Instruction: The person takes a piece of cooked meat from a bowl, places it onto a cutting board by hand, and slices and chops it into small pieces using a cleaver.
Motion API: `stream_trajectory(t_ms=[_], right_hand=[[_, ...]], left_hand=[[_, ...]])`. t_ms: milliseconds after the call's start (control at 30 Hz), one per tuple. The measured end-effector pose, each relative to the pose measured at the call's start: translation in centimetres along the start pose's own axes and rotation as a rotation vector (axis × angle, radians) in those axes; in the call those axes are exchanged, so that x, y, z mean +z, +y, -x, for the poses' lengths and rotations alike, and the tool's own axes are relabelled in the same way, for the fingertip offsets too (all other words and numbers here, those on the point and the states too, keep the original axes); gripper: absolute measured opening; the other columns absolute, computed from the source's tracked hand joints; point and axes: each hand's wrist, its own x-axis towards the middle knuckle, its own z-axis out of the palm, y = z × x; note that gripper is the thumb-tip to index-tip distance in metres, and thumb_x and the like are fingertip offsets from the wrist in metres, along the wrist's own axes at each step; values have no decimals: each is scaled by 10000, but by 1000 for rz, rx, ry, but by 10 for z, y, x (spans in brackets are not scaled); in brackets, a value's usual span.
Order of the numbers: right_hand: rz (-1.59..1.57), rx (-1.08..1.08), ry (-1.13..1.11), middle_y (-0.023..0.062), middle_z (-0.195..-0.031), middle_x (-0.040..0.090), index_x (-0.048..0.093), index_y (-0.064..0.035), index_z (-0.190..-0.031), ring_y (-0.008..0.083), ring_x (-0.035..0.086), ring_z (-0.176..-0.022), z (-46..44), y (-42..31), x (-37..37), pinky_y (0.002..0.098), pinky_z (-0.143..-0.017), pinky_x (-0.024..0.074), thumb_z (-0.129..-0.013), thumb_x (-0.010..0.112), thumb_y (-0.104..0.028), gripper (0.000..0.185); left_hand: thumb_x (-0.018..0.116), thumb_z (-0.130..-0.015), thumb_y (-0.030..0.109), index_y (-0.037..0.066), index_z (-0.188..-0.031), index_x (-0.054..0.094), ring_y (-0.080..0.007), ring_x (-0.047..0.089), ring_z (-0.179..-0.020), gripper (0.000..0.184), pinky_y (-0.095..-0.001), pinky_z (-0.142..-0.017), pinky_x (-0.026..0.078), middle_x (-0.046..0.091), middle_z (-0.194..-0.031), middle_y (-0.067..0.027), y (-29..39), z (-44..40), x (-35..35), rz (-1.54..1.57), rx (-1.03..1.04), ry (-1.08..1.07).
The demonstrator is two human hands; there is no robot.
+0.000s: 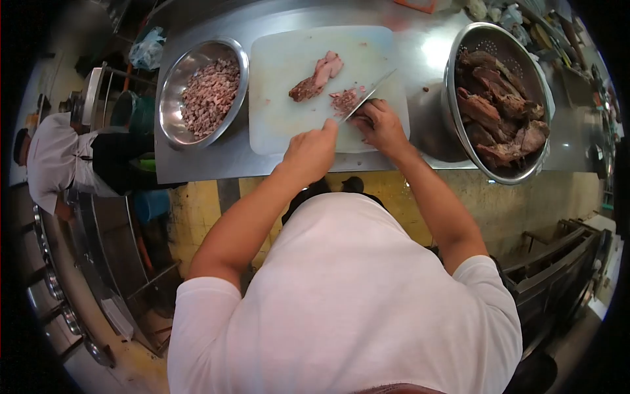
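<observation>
The fingers of the left hand (311, 152) are closed around the handle of a knife (369, 96), its blade slanting across the right half of the cutting board (281, 60). The fingers of the right hand (384, 127) are bent inward near the board's right edge, just beside the blade; whether they pinch any meat cannot be told. Small chopped meat (342, 102) lies right of the board's middle, along the blade, and a longer meat piece (319, 79) lies near the board's centre. Left of the board, a steel bowl (172, 100) holds diced meat (211, 97). Right of the board, a colander (488, 41) holds large meat chunks (504, 108). Under the board is a metal desk (420, 71). Well left of the board is another person (54, 154) in a white top.
</observation>
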Motion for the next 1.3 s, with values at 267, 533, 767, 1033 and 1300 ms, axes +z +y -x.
stream_trajectory(t_ms=[267,533,767,1033,1300], right_hand=[[29,-28,42,106,-1009,693,729,-44,-1001,332,642,-974,2,2,2,429,-838,543,-818,809,-58,200],[3,-52,94,106,-981,678,722,-66,-978,343,639,-957,1,2,2,443,-840,546,-822,811,-103,184],[6,-24,38,112,-948,656,714,-49,-995,342,643,-938,0,-7,-5,428,-820,548,-814,817,-99,214],[-101,68,47,113,-948,666,728,-54,-994,338,646,-890,3,0,-2,432,-802,542,-855,785,-86,153],[-85,93,124,131,-968,681,738,-59,-972,355,655,-914,8,-7,1,447,-808,545,-840,806,-104,155]], left_hand=[[511,-901,0,-26,-1078,466,-522,680,-827,184,-623,-776,511,684,-834,-304,1,16,-10,-2,20,-35],[527,-888,8,-22,-1064,484,-511,699,-872,183,-595,-809,535,706,-866,-293,6,8,-26,-2,46,-43],[551,-915,38,4,-1073,498,-512,672,-859,171,-611,-788,507,684,-868,-294,-11,-32,12,54,113,123],[557,-906,34,-6,-1063,490,-513,676,-846,175,-613,-787,505,686,-860,-301,-4,-30,-1,73,91,99],[489,-906,6,-19,-1084,469,-524,685,-831,181,-621,-763,509,688,-833,-304,7,10,-5,12,41,-51]])
